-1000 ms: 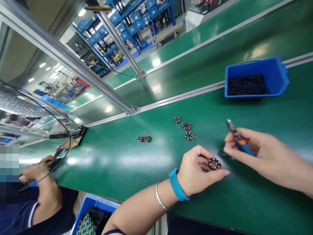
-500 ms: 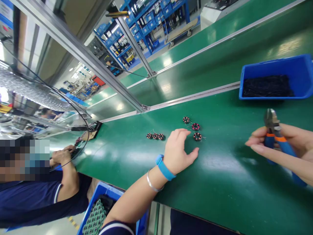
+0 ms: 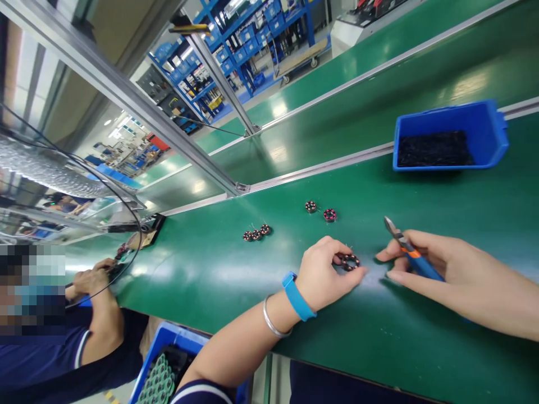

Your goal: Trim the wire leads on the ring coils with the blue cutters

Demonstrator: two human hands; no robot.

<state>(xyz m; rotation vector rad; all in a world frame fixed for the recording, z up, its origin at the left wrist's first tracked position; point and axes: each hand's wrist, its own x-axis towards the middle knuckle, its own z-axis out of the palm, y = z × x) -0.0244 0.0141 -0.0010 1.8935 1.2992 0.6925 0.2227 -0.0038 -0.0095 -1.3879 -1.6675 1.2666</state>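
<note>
My left hand [image 3: 330, 269], with a blue band at the wrist, is closed on a small ring-shaped wound motor stator [image 3: 350, 262] between thumb and fingers. Fine wire ends stick up from it. In my right hand [image 3: 438, 269] is a pair of diagonal cutters [image 3: 415, 255] with blue and orange handles; their jaws point up and left, to the right of the stator. Beyond my left hand lie a pink-topped stator [image 3: 330, 215] and a copper-coloured stator [image 3: 310, 206]. Three more stators [image 3: 256, 234] stand in a row farther left.
A blue bin [image 3: 484, 137] of thin black pieces stands at the back right of the green bench [image 3: 421, 348]. Below the bench edge, a blue crate [image 3: 158, 336] holds green trays. At left a co-worker [image 3: 96, 325] handles parts. A metal frame post [image 3: 168, 123] slants overhead.
My left hand has closed on the nearest stator and moved it right and toward me. My right hand has come left with the cutters, now turned toward the stator.
</note>
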